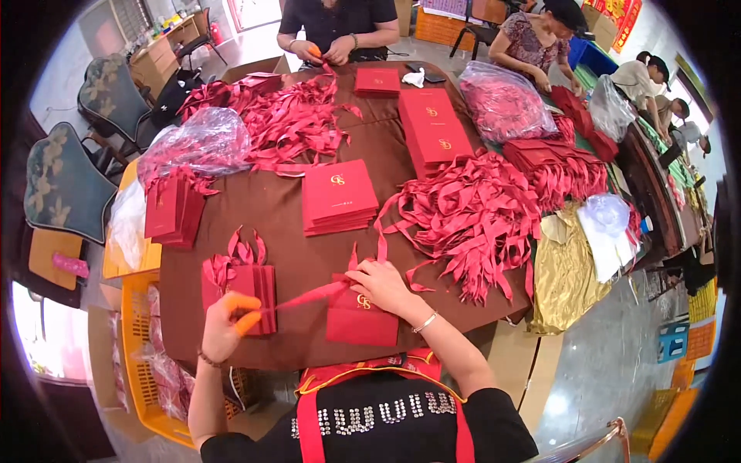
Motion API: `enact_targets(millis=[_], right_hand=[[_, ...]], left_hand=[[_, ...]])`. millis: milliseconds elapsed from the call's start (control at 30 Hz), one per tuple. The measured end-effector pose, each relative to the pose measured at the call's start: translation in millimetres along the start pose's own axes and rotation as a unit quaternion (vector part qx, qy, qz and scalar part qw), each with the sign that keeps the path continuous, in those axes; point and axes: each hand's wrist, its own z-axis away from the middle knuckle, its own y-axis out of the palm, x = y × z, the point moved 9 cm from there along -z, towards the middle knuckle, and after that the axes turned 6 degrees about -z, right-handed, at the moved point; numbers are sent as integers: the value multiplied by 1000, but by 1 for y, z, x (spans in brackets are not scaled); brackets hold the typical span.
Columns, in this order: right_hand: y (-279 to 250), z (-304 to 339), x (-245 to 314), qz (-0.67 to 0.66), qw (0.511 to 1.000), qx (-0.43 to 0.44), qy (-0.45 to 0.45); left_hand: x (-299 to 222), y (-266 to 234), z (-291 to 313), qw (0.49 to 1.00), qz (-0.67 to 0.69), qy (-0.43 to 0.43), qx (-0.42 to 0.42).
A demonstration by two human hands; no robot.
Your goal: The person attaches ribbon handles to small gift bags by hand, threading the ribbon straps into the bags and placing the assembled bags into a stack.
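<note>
A flat red paper gift bag with a gold emblem lies in front of me near the table's front edge. A red ribbon stretches from its top edge to the left. My left hand, with orange covers on its thumb and a finger, is closed in a pinch on the ribbon's left end. My right hand rests over the bag's top edge, its fingers closed on the ribbon there; its fingertips are partly hidden. Behind my left hand lies a stack of red bags with ribbon loops.
Beyond the bag sits a red stack. Loose ribbons heap at right, more ribbons at far left. A gold cloth hangs over the right edge. An orange crate stands lower left. Across the table a person works.
</note>
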Motion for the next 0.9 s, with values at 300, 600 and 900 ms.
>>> enact_targets(millis=[300,600,900], right_hand=[[-37,-12,86,-313,947,-8,72],[-18,3,69,-338,929,-82,127],[-78,68,-27,-21,959,-177,221]], left_hand=[[-76,87,-31,986,31,150,65],[-78,133,-49,978,185,90,41],[-40,103,-70,912,409,22,18]])
